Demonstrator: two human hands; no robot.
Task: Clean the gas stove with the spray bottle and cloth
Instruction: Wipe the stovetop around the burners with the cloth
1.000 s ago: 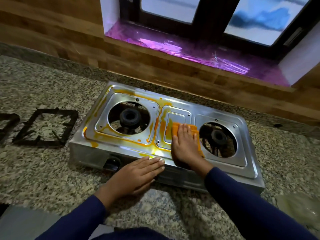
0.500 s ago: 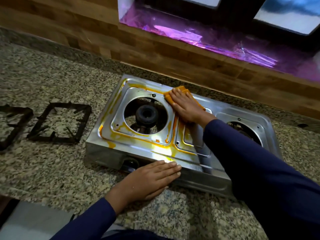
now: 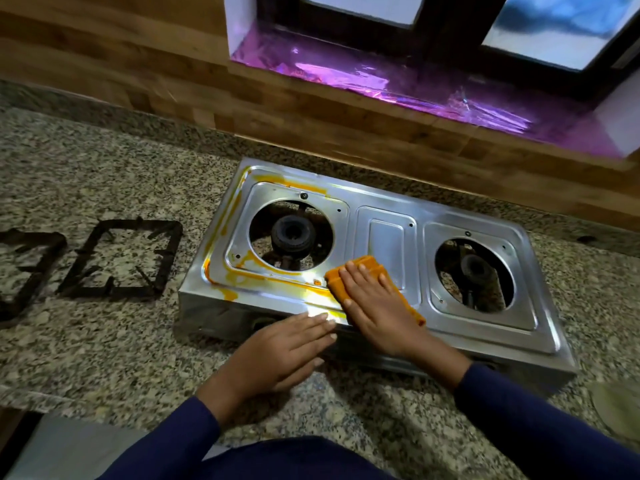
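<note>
A two-burner steel gas stove (image 3: 388, 237) sits on a speckled granite counter. Yellow-orange smears line its left and front edges around the left burner (image 3: 292, 233); the middle panel looks bright and clean. My right hand (image 3: 375, 306) lies flat on a folded orange cloth (image 3: 341, 284), pressing it onto the stove's front centre. My left hand (image 3: 280, 351) rests flat against the stove's front edge, fingers together, holding nothing. No spray bottle is visible.
Two black pan-support grates (image 3: 121, 259) (image 3: 24, 268) lie on the counter (image 3: 104, 174) left of the stove. A wooden backsplash and a window sill with purple film (image 3: 398, 84) stand behind. A pale greenish object (image 3: 620, 407) shows at the right edge.
My right hand has pulled the cloth from the back of the middle panel to the front centre. The yellow smears on the middle panel are gone. My left hand stays at the front edge.
</note>
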